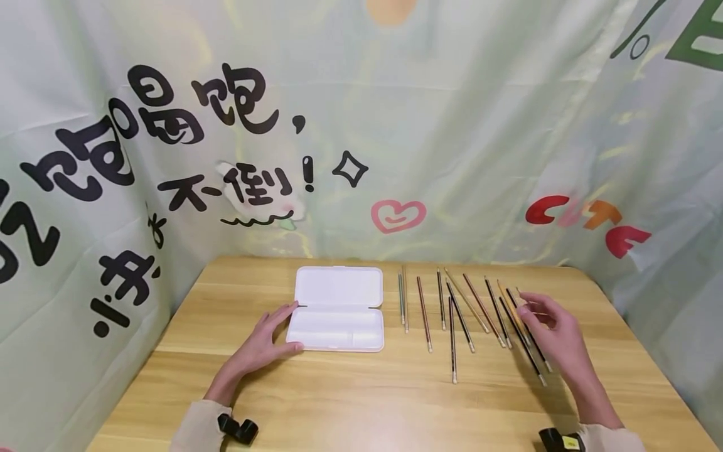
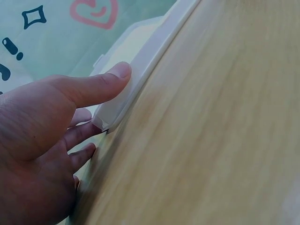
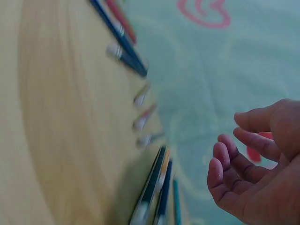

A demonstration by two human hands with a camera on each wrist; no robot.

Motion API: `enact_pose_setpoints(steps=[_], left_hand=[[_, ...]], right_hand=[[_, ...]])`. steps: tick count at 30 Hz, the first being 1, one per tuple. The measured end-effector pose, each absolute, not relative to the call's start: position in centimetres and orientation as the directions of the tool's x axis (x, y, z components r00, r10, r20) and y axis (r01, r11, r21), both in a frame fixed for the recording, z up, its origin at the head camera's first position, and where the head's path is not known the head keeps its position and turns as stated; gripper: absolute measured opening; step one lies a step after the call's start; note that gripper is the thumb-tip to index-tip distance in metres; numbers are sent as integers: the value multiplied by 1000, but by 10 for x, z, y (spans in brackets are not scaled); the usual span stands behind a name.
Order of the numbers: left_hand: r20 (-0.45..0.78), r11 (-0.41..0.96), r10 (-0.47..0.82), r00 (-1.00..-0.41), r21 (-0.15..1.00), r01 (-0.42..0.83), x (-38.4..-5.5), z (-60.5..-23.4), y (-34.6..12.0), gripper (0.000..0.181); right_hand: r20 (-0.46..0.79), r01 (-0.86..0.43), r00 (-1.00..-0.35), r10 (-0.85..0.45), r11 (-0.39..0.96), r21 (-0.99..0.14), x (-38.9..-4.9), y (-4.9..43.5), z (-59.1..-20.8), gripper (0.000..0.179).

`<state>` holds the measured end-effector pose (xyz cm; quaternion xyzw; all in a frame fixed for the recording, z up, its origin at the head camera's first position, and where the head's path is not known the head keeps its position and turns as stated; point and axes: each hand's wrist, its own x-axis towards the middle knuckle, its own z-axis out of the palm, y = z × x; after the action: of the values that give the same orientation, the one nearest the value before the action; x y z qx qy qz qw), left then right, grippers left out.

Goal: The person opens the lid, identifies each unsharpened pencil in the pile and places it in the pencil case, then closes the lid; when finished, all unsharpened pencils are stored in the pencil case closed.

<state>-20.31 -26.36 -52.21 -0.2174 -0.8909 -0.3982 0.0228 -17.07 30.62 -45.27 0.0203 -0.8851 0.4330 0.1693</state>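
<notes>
A white pencil case (image 1: 335,344) lies with its lid (image 1: 339,287) tipped back. My left hand (image 1: 262,344) holds its left end: in the left wrist view the thumb (image 2: 101,89) lies against the front wall and the fingers are around the corner. Several pencils (image 1: 452,351) with pale eraser ends spread to the right of the case. Over the rightmost pencils (image 1: 528,358) hovers my right hand (image 1: 556,336), thumb close to the loosely bent fingers. The right wrist view shows nothing between them; those pencils (image 3: 161,187) lie apart from the hand.
The wooden table (image 1: 361,402) meets a printed cloth backdrop (image 1: 452,138) at the back and sides. Some pencils cross or lie close together at the right.
</notes>
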Motion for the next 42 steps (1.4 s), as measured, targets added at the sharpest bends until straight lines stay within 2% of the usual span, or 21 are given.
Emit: enact_pose_setpoints(steps=[8,17,25,31,42], left_hand=[[201,583,364,-909,712,391,-204,-520,-263,92],[181,586,359,-916,720,372,-202,-519,-263,92],[215,573,379,-900,709,411,-202,-520,-264,89],[224,574,379,-898,704,418,-205,-522,-262,90],[223,583,376,-899,697,417,-204,-524,-264,90]], right_hand=[[191,-29,-969,159,692,-721,-175,342,-475,37],[203,-76,-977,62,790,-608,-174,348,-489,29],[166,-45,-984,56,834,-550,-172,348,-484,23],[152,-9,-983,103,799,-602,-168,347,-480,28],[264,-131,-962,74,721,-680,-170,315,-462,23]])
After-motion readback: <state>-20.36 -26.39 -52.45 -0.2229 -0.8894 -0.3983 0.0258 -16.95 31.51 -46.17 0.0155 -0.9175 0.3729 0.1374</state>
